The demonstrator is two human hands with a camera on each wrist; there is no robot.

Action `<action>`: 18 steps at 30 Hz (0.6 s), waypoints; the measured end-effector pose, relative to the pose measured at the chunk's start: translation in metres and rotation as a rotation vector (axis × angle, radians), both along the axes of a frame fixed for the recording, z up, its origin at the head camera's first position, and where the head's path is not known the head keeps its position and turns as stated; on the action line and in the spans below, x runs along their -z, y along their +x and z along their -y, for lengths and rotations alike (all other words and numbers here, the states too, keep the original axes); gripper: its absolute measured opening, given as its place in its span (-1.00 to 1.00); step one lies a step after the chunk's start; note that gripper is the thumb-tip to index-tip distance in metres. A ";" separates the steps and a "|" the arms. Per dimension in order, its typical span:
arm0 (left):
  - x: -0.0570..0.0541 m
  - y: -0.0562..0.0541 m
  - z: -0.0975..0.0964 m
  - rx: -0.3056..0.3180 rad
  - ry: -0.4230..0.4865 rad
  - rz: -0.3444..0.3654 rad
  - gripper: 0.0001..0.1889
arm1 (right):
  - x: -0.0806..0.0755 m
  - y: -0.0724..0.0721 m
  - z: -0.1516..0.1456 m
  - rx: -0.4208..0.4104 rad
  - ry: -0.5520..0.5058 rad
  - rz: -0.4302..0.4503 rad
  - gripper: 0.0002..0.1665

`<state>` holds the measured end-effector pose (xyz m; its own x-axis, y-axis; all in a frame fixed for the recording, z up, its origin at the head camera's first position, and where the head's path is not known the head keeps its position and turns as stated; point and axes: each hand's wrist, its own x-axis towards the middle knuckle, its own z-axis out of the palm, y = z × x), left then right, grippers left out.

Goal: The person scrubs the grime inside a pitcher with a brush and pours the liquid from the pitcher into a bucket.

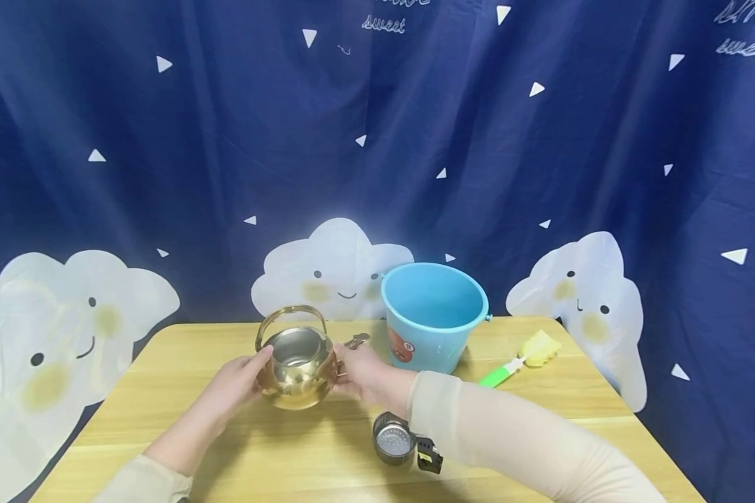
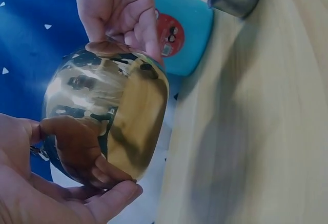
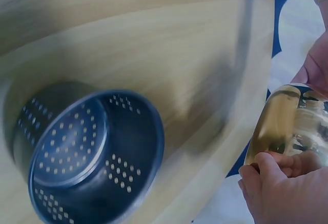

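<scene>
A shiny gold teapot (image 1: 297, 383) with an arched top handle (image 1: 293, 309) and no lid is held between both hands, its round mouth facing up. My left hand (image 1: 234, 385) grips its left side, thumb near the rim. On the opposite side my right hand (image 1: 366, 369) holds the teapot close by its spout (image 1: 357, 340). In the left wrist view the teapot's polished body (image 2: 110, 111) reflects a hand, and a shadow falls on the wood beside it. A perforated metal strainer (image 3: 84, 137) stands on the table below my right forearm.
A light blue bucket (image 1: 436, 346) stands right behind my right hand. To its right lies a brush with a green handle (image 1: 495, 377) and a yellow head (image 1: 538, 348). The wooden table (image 1: 302, 461) ends in front of a dark blue curtain (image 1: 226, 140) with printed clouds.
</scene>
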<state>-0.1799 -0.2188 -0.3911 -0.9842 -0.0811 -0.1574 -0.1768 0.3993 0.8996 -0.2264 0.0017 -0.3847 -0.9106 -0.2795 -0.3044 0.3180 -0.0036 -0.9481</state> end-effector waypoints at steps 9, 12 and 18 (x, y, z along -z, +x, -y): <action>-0.022 -0.014 -0.012 -0.008 0.009 -0.057 -0.40 | -0.021 -0.005 -0.014 -0.008 0.031 -0.041 -0.65; -0.030 -0.017 -0.016 0.009 -0.013 -0.073 -0.40 | -0.028 -0.007 -0.020 0.005 0.036 -0.057 -0.62; -0.044 -0.022 -0.026 0.026 -0.024 -0.101 -0.42 | -0.038 -0.012 -0.032 0.007 0.026 -0.081 -0.65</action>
